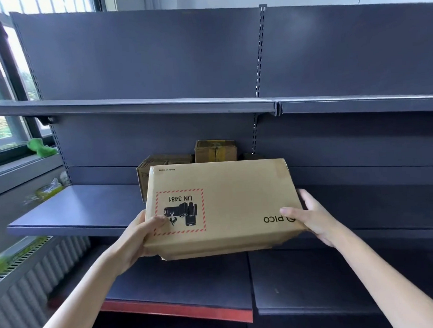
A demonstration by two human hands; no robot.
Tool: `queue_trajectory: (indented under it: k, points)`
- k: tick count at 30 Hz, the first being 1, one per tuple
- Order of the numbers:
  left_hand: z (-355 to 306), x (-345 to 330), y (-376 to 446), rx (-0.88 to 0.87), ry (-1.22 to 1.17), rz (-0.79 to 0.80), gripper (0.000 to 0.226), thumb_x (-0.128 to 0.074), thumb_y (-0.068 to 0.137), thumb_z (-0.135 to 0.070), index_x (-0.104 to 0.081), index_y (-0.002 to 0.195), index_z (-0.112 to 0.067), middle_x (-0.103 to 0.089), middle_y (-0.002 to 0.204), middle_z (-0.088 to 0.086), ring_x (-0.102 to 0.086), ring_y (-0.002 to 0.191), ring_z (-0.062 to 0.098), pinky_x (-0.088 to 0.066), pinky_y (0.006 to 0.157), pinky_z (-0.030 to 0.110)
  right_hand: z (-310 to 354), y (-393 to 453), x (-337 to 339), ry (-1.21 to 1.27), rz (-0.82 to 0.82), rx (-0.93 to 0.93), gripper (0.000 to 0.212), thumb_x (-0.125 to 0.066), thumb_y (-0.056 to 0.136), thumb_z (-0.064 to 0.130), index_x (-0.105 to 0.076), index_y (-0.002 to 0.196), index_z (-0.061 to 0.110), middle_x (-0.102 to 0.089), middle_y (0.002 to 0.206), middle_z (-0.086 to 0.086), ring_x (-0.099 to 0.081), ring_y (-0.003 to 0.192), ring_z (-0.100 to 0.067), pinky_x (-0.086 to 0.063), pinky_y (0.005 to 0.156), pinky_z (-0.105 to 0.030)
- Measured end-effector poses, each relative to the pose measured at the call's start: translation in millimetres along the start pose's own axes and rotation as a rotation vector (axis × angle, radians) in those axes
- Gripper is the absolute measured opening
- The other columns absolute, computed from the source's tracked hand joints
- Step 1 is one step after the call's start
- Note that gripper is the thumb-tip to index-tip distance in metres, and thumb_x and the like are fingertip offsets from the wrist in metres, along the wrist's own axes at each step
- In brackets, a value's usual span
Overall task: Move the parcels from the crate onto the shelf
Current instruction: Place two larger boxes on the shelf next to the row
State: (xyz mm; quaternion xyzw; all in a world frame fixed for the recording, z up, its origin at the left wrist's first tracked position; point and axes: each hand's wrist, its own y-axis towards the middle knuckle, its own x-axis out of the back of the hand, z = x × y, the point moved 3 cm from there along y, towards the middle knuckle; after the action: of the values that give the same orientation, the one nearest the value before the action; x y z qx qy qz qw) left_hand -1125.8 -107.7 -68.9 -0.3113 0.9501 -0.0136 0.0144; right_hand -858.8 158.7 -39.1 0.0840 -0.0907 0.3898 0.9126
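A dark grey metal shelving unit (143, 56) fills the frame, its slotted uprights carrying an upper shelf (135, 108), a middle shelf (72, 208) and a lower shelf (180, 285) with a red front edge. To the left, a window (1, 80) lets in daylight above a sill (19, 168) with blurred green items, and a ribbed radiator (35, 280) stands below it.

In front of the middle shelf, a person holds a flat brown cardboard parcel (226, 200) in both hands, tilted so its broad face turns toward the camera. Its printing reads upside down: a red-hatched battery warning label (180, 210) marked "UN 3481" on the left, "PICO" on the right and small "Made in China" lettering at the top-left corner. The lower edge is dented and slightly crushed.

Behind it, toward the back of the middle shelf, stand two smaller cardboard boxes: a low brown box (166, 159), mostly hidden by the parcel, and a taller taped box (215, 150) just beside it on the right.

The left hand (142, 234) grips the parcel's lower left corner, thumb pressed on the warning label and fingers curled out of sight underneath. The right hand (313, 217) clasps the right end, thumb lying on the face near the "PICO" lettering and fingers (307, 195) wrapped round the edge. Both bare forearms reach in from the bottom of the frame.
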Motion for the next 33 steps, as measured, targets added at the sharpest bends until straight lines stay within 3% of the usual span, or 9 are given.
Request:
queue_trajectory:
  k: [4, 8, 12, 19, 24, 29, 33]
  points:
    - [2, -3, -7, -0.054, -0.053, 0.029, 0.066, -0.072, 0.052, -0.036, -0.048, 0.113, -0.029, -0.07, 0.107, -0.005, -0.071, 0.09, 0.013, -0.058, 0.062, 0.032, -7, -11, -1, 0.011, -0.017, 0.038, 0.086, -0.08, 0.044, 0.044, -0.042, 0.12, 0.033, -0.064, 0.112, 0.005, -0.062, 0.103, -0.013, -0.054, 0.077, -0.028]
    - [6, -7, -12, -0.084, -0.04, 0.032, 0.074, -0.074, 0.05, -0.033, -0.044, 0.118, -0.034, -0.069, 0.111, -0.004, -0.068, 0.097, 0.016, -0.057, 0.069, 0.034, -22, -17, 1, 0.04, -0.012, 0.037, 0.074, -0.085, 0.049, 0.03, -0.042, 0.109, 0.041, -0.065, 0.11, 0.001, -0.064, 0.099, -0.015, -0.055, 0.07, -0.026]
    - [3, -15, -15, -0.11, -0.022, 0.044, 0.079, -0.075, 0.05, -0.03, -0.04, 0.121, -0.034, -0.071, 0.106, -0.002, -0.07, 0.094, 0.02, -0.056, 0.07, 0.034, -36, -16, 3, 0.068, -0.003, 0.002, 0.063, -0.077, 0.07, 0.001, -0.04, 0.109, 0.034, -0.061, 0.114, -0.009, -0.062, 0.104, -0.023, -0.054, 0.079, -0.036]
    - [8, -24, -25, -0.113, 0.025, 0.053, 0.09, -0.077, 0.045, -0.026, -0.035, 0.124, -0.033, -0.07, 0.107, 0.006, -0.067, 0.099, 0.023, -0.053, 0.081, 0.04, -50, -24, 9, 0.055, -0.033, -0.031, 0.083, -0.079, 0.064, -0.006, -0.032, 0.123, 0.028, -0.059, 0.113, -0.004, -0.058, 0.104, -0.017, -0.051, 0.075, -0.028]
    - [15, -26, -40, -0.186, 0.105, 0.089, 0.094, -0.079, 0.044, -0.017, -0.032, 0.122, -0.042, -0.065, 0.115, 0.007, -0.065, 0.103, 0.021, -0.056, 0.075, 0.031, -70, -44, 1, 0.053, -0.035, -0.049, 0.097, -0.081, 0.048, 0.0, -0.033, 0.122, 0.042, -0.056, 0.114, 0.008, -0.052, 0.107, -0.006, -0.046, 0.075, -0.02]
    - [17, -31, -48, -0.209, 0.13, 0.117, 0.092, -0.073, 0.044, -0.004, -0.034, 0.116, -0.044, -0.06, 0.118, 0.007, -0.068, 0.094, 0.02, -0.056, 0.069, 0.03, -92, -56, -8, 0.119, -0.087, -0.037, 0.097, -0.075, 0.053, -0.016, -0.036, 0.126, 0.034, -0.056, 0.114, -0.001, -0.052, 0.11, -0.017, -0.048, 0.08, -0.032]
    - [11, -32, -52, -0.234, 0.178, 0.116, 0.092, -0.077, 0.046, -0.012, -0.031, 0.118, -0.046, -0.058, 0.123, 0.007, -0.061, 0.109, 0.023, -0.053, 0.088, 0.039, -99, -57, -8, 0.162, -0.099, -0.046, 0.097, -0.072, 0.054, -0.021, -0.037, 0.128, 0.03, -0.057, 0.114, -0.006, -0.053, 0.11, -0.024, -0.05, 0.082, -0.038]
